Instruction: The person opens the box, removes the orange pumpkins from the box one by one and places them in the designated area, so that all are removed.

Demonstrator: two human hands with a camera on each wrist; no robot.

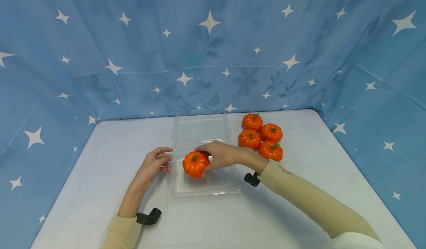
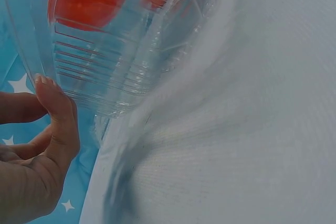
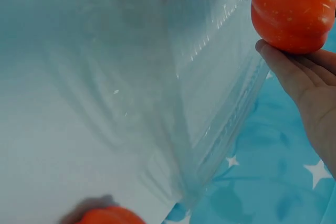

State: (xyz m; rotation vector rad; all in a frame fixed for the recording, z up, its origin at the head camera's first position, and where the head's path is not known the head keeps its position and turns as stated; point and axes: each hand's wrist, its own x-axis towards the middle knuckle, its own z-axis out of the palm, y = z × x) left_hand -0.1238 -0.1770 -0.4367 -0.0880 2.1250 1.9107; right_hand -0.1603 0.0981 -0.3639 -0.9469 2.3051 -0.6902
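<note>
My right hand (image 1: 223,154) grips an orange toy pumpkin (image 1: 195,164) with a green stem, fingers behind it and thumb in front. In the right wrist view the pumpkin (image 3: 291,14) rests against the fingers (image 3: 294,74). It is over the bottom half of a clear plastic clamshell box (image 1: 204,190); whether it touches the base I cannot tell. My left hand (image 1: 151,167) is at the left edge of the box, fingers loosely bent. In the left wrist view, a fingertip of the left hand (image 2: 44,135) meets the rim of the box (image 2: 100,93).
The box's clear lid (image 1: 201,129) lies folded back toward the far edge of the white table (image 1: 116,160). Several more toy pumpkins (image 1: 249,140) cluster right of the lid, behind the right forearm. A blue star-patterned curtain (image 1: 186,57) surrounds the table's back and sides.
</note>
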